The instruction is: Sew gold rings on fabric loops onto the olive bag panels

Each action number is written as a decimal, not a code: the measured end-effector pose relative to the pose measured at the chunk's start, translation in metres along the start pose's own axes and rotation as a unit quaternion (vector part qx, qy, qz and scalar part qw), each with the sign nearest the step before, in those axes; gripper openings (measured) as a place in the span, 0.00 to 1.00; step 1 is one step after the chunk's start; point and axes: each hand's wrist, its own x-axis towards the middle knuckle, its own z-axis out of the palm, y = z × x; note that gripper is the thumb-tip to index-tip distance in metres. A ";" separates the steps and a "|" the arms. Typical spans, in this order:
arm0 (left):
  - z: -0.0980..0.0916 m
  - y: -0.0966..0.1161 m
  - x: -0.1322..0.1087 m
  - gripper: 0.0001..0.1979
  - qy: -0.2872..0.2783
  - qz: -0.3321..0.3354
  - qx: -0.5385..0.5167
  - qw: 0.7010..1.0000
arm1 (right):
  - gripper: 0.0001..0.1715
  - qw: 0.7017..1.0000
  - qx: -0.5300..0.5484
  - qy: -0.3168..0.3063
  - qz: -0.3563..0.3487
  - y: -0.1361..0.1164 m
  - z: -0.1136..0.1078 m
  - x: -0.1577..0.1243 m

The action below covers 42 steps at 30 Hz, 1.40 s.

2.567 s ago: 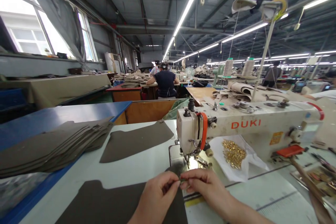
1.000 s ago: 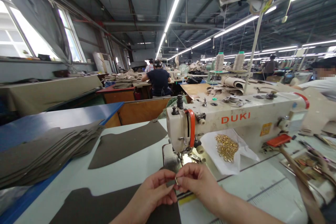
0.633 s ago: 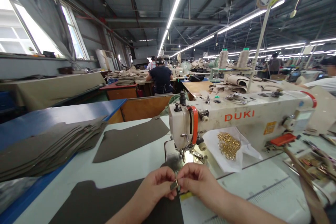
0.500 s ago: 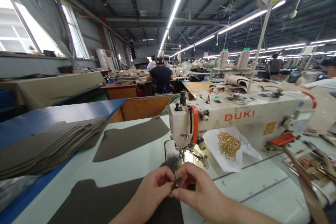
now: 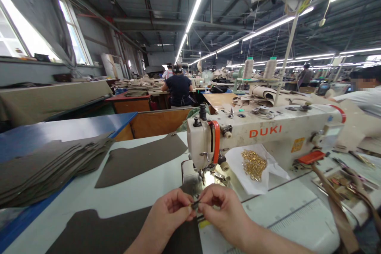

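Pale and wide, the table (image 5: 135,196) carries a sewing machine (image 5: 264,137); toward the table's near edge, above dark cloth (image 5: 113,230), the left hand (image 5: 168,215) and right hand (image 5: 224,212) jointly pinch a small strip (image 5: 195,204), fingertips closed.

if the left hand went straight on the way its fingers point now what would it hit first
Probably the right hand, which faces the left hand across the small dark piece between them; depth is hard to judge from this single view.
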 end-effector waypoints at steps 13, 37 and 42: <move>0.003 -0.004 0.000 0.10 0.043 0.063 0.029 0.997 | 0.06 0.997 0.067 0.009 0.024 0.005 0.002 0.004; -0.027 -0.054 -0.009 0.19 0.078 0.347 0.622 0.697 | 0.07 0.972 -0.082 -0.063 0.209 -0.010 -0.010 0.020; -0.024 -0.055 -0.008 0.19 0.102 0.374 0.606 0.695 | 0.10 0.960 -0.093 -0.081 0.250 -0.009 -0.003 0.034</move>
